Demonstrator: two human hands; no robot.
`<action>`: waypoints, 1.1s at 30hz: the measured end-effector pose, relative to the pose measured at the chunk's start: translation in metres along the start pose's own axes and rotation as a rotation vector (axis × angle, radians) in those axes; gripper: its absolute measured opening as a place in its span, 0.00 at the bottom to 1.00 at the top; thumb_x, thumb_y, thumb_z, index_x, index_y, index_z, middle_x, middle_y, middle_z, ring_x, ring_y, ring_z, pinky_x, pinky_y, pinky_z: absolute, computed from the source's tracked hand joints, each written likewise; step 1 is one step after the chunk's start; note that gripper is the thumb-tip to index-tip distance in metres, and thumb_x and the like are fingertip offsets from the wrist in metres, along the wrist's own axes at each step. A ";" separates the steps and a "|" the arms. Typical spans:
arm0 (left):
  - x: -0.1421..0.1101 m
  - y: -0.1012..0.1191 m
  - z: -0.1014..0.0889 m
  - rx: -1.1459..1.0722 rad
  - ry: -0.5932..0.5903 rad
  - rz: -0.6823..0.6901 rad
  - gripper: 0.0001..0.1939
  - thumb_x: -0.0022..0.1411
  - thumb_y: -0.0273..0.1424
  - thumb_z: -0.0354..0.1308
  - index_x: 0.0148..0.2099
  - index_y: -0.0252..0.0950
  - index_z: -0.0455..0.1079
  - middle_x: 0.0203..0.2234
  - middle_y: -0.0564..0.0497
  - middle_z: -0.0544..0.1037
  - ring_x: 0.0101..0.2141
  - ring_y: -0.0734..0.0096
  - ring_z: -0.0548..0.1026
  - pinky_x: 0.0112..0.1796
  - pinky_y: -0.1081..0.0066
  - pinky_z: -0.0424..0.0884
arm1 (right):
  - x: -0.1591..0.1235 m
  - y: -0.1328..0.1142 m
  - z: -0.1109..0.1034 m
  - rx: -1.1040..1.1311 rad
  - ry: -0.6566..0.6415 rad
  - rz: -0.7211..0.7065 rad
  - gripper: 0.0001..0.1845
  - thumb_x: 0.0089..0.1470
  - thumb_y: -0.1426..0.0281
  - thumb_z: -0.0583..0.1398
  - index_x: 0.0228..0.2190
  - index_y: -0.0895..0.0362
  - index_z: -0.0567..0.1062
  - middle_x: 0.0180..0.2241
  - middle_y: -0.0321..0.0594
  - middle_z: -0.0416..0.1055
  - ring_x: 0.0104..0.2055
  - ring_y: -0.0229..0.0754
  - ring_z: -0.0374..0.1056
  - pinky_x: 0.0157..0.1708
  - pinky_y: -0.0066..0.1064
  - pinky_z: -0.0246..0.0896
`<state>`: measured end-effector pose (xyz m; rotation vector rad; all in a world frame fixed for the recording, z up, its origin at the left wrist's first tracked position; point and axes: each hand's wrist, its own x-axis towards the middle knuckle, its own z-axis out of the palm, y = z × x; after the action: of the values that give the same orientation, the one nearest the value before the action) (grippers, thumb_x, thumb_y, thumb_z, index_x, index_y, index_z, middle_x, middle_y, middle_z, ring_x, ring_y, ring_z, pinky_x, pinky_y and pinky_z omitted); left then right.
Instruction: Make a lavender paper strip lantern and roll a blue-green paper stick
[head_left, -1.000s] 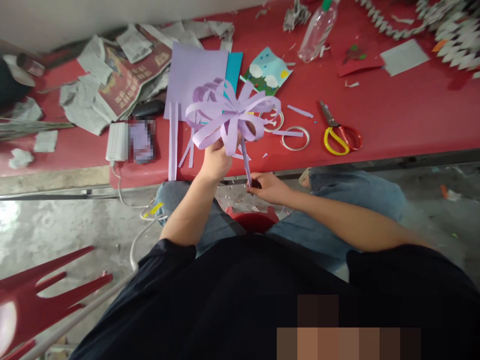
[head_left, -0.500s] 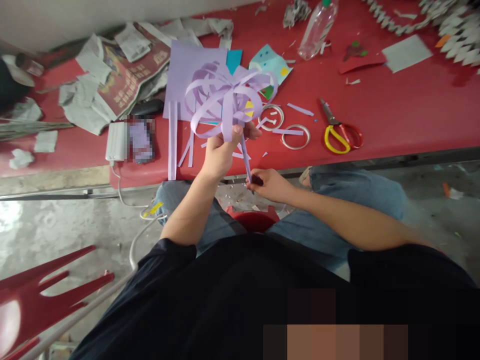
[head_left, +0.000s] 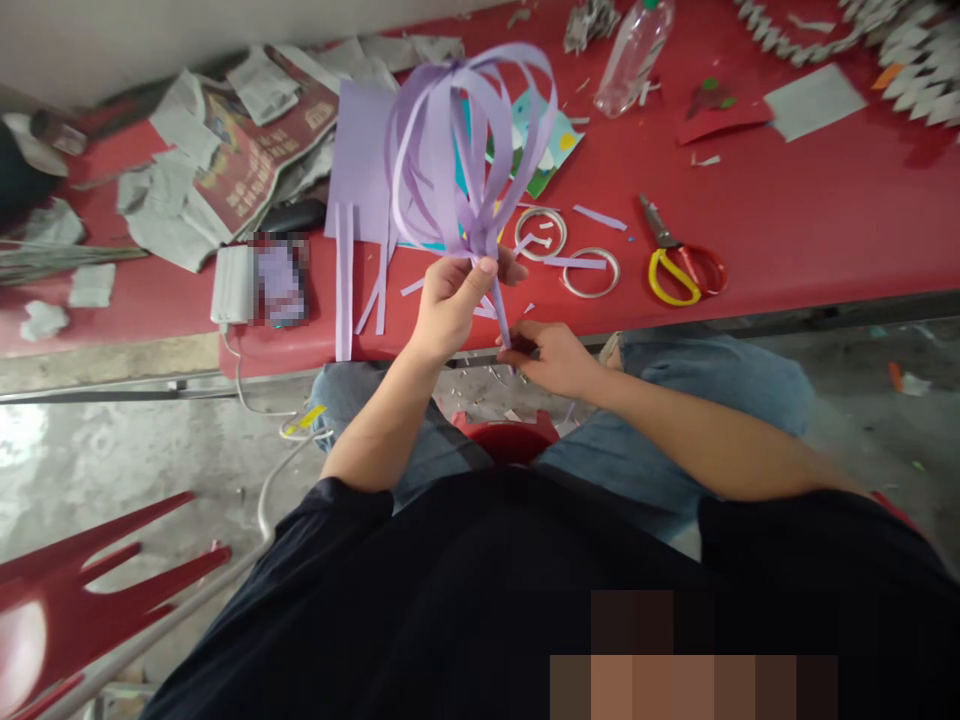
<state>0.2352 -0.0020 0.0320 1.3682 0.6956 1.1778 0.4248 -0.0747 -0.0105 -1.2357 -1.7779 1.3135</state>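
A purple paper-strip flower [head_left: 450, 160] with large looped petals rises above a thin purple stem [head_left: 500, 312]. My left hand [head_left: 457, 300] is closed around the base of the loops, where they gather onto the stem. Lower down, the fingers of my right hand [head_left: 551, 358] pinch the stem near its bottom end. Behind the flower lie a purple paper sheet [head_left: 360, 160] and a blue and green patterned card [head_left: 559, 150]. Loose purple strips [head_left: 344, 290] rest on the red table [head_left: 787, 230] left of my left hand.
Scissors [head_left: 679, 265] with yellow and red handles lie at the right, beside two tape rolls [head_left: 592, 293]. A clear bottle [head_left: 634, 60] stands farther back. Crumpled newspaper [head_left: 262, 150], a white charger box [head_left: 234, 283] and a phone [head_left: 283, 282] occupy the left side.
The flower has tipped from facing the camera to a more upright side view, its loops now reaching farther up. My right hand has shifted slightly up and to the right with the stem.
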 end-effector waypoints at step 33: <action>0.008 0.004 -0.017 -0.281 0.361 -0.137 0.40 0.48 0.28 0.80 0.61 0.52 0.72 0.31 0.58 0.80 0.29 0.72 0.76 0.36 0.68 0.76 | 0.002 0.003 0.014 -0.187 -0.211 0.111 0.12 0.65 0.62 0.69 0.35 0.53 0.74 0.30 0.33 0.76 0.32 0.39 0.71 0.34 0.33 0.58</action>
<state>0.2215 0.0109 0.0351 0.8692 0.8276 1.3694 0.4128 -0.0775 -0.0185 -1.3555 -2.0443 1.4106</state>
